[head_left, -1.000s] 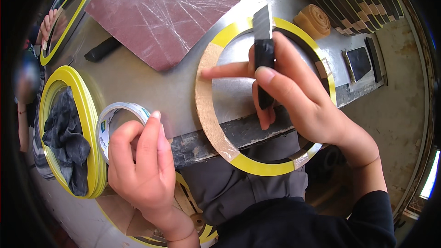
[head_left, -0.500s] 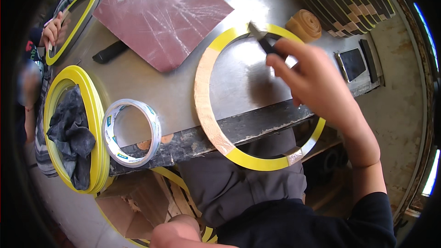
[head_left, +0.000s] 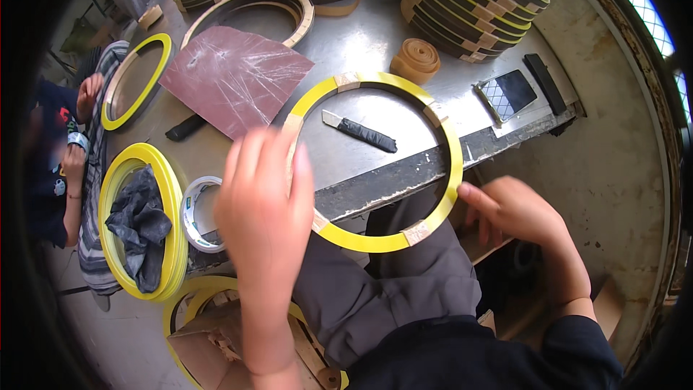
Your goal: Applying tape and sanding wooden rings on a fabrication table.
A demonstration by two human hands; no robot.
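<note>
A flat yellow ring (head_left: 370, 242) with pale tan patches overhangs the table's front edge. My left hand (head_left: 263, 198), somewhat blurred, is over the ring's left side with fingers stretched out; it hides part of the band. At the right outer edge, a fingertip of my right hand (head_left: 516, 209) meets the ring, the other fingers curled below. Their exact hold is partly hidden. Inside the ring, a black-wrapped knife (head_left: 368, 135) lies on the metal table (head_left: 361, 43), its short pale blade to the left.
Left of me stand a stack of yellow rings (head_left: 177, 245) with a dark cloth (head_left: 141, 224) and a tape roll (head_left: 189, 213). Behind are a reddish-brown sheet (head_left: 234, 76), a tan roll (head_left: 416, 61), stacked hoops (head_left: 476, 7) and a phone (head_left: 505, 95). A co-worker (head_left: 58, 152) is at far left.
My right hand has let go of the knife, now on the table, and moved to the ring's right edge. My left hand has risen to its left side. The ring's patches have shifted.
</note>
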